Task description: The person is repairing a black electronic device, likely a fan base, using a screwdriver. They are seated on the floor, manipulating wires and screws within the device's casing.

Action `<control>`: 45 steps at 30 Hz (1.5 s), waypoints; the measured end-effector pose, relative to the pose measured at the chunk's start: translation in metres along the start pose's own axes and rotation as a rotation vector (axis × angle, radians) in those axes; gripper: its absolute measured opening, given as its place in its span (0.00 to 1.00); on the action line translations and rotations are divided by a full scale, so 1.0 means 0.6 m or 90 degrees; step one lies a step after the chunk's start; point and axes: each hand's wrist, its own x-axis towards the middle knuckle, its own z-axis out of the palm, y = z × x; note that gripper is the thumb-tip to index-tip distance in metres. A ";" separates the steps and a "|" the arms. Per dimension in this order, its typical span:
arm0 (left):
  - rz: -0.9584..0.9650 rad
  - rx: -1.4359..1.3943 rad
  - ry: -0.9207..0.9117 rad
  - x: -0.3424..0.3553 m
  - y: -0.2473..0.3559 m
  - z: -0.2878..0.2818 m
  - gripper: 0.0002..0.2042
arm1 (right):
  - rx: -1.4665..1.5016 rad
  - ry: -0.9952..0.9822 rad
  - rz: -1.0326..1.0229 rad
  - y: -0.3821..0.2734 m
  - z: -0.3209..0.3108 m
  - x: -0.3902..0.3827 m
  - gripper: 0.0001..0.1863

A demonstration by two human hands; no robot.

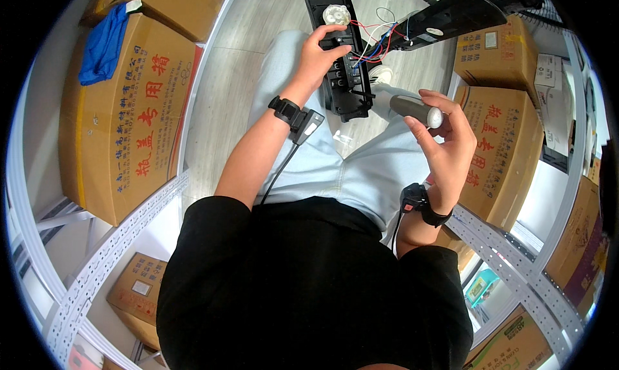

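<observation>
A long black plastic housing [358, 102] stands between my legs, with a white round part [336, 14], a row of small fittings and red, blue and white wires. My left hand [317, 62] grips the housing, index finger just below the round part, thumb across its middle. To its right, my right hand [445, 141] holds a grey handheld tool [409, 107] with a rounded light end, fingers curled round it; its far tip is not clear. A second, longer black piece [451, 19] lies at upper right, with wires running to the housing.
Metal shelving [116, 244] surrounds me on both sides, holding large cardboard boxes [109, 151] at left and more boxes [490, 157] at right. A blue cloth [103, 44] lies on the upper left box. A teal plastic item [480, 286] sits low at right.
</observation>
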 end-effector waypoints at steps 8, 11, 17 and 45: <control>0.002 -0.029 0.012 0.001 -0.004 0.000 0.19 | -0.153 0.035 -0.012 -0.018 0.013 0.010 0.21; -0.006 -0.054 0.008 0.000 -0.004 0.002 0.18 | -0.073 -0.012 -0.055 -0.014 0.010 0.010 0.22; 0.004 -0.057 -0.001 0.002 -0.008 -0.002 0.18 | -0.234 0.015 0.075 -0.011 0.014 0.015 0.19; 0.048 0.031 0.014 0.006 -0.015 -0.003 0.19 | -0.296 0.010 0.118 0.015 0.006 0.024 0.22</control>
